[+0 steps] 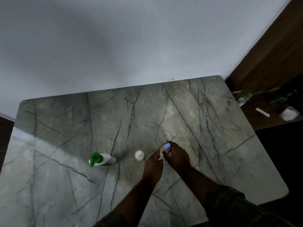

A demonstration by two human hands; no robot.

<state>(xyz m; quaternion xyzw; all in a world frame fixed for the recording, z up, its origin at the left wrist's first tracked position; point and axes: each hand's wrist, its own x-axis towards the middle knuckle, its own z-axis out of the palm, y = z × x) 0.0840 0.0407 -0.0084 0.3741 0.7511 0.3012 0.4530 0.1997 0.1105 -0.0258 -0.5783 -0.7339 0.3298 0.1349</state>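
A small clear bottle with a blue cap [167, 146] stands on the grey marble table [65, 185], right of centre. My right hand [177, 157] grips it from the right, fingers curled round its body. My left hand [153, 163] reaches in from the left, and its fingertips touch the bottle's lower part. A small white-capped bottle [139, 155] stands just left of my left hand. Farther left stands a white spray bottle with a green trigger head [101, 159].
The table's far edge meets a pale wall [131, 46]. A dark wooden shelf [270, 108] at the right holds a green-capped bottle [249, 95], a white stick and a crumpled white bag. Dark floor lies beyond the table's right edge.
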